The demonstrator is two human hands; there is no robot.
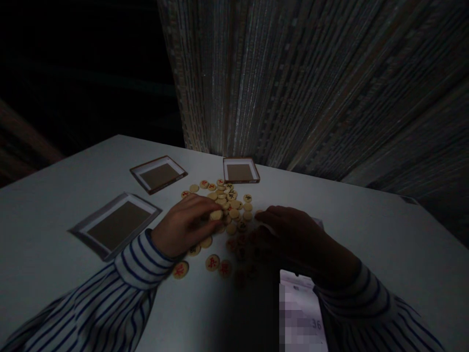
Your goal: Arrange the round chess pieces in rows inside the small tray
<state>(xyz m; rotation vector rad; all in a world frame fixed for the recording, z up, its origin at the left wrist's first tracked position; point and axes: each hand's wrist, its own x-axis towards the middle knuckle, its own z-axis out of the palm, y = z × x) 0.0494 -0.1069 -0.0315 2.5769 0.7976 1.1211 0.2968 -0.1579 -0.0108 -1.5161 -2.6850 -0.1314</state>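
Many round wooden pieces, some with red or black characters, lie heaped and scattered mid-table. My left hand is at the left side of the heap, its thumb and fingers pinched on a plain-faced round piece. My right hand hovers at the right side of the heap, in shadow; its fingers are bent, and whether anything is between them is too dark to tell. Near the front of the heap, pieces with red characters lie flat in front of my left hand.
Open shallow boxes stand on the white table: one at back left, one at back centre, a larger one at left. A lit phone is at front right. Strip curtains hang behind.
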